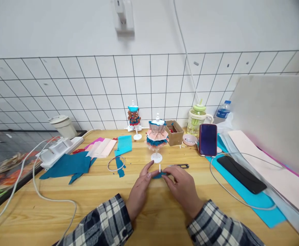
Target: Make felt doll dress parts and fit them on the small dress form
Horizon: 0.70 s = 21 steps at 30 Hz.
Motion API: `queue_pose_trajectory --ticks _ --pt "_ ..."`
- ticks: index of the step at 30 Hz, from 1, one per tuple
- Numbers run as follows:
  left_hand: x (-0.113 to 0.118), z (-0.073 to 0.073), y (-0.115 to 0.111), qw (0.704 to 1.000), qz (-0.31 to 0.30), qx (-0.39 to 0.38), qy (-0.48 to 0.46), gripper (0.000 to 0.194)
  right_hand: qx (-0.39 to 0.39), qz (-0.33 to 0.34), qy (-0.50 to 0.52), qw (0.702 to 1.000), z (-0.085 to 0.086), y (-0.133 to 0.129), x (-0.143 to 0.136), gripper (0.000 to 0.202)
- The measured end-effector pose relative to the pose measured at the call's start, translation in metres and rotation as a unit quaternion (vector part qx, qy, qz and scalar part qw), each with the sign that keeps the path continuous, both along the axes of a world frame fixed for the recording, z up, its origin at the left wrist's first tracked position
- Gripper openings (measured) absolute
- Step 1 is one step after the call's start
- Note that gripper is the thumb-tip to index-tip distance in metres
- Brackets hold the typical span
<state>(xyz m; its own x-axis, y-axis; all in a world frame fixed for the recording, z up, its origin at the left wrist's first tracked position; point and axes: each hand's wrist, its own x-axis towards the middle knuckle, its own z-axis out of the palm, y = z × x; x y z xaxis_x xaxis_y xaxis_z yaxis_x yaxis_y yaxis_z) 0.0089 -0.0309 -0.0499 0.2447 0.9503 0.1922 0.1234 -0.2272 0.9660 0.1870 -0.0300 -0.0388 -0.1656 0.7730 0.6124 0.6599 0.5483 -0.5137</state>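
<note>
Near the front middle of the wooden table, my left hand (139,191) and my right hand (181,188) meet around a small piece of dark teal paper (158,175). A short white stick (160,167) stands up between the fingertips. My left fingers are partly spread, with the fingertips touching the paper from the left. My right thumb and fingers pinch at its right side. Just behind the hands stands a small white dress form (156,157) wearing ruffled peach, white and teal paper. Scissors or a cutter with a black handle (183,166) lie beyond my right hand.
A second dressed form (134,118), a cardboard box (175,136), a green cup (196,119) and a phone (208,140) stand behind. Teal paper (70,164), a ring (116,164) and cables lie left; a black case (241,174) and paper sheets lie right.
</note>
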Motion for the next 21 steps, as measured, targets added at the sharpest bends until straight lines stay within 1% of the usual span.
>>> queue_pose_trajectory --ticks 5,12,17,21 --pt "-0.002 0.002 -0.002 0.999 -0.035 0.019 0.003 0.040 0.016 -0.002 -0.017 1.000 0.000 -0.001 0.000 0.010" --pt "-0.006 0.007 -0.003 0.996 -0.033 0.046 0.074 0.038 0.039 -0.006 -0.037 0.999 0.000 -0.004 0.000 0.013" --pt "-0.007 0.008 -0.004 0.987 -0.035 0.086 0.134 0.036 0.015 -0.015 -0.014 1.000 0.001 -0.005 -0.001 0.012" --pt "-0.004 0.010 -0.005 0.980 -0.015 0.105 0.167 0.030 -0.037 -0.020 0.039 0.998 0.001 -0.004 -0.003 0.008"
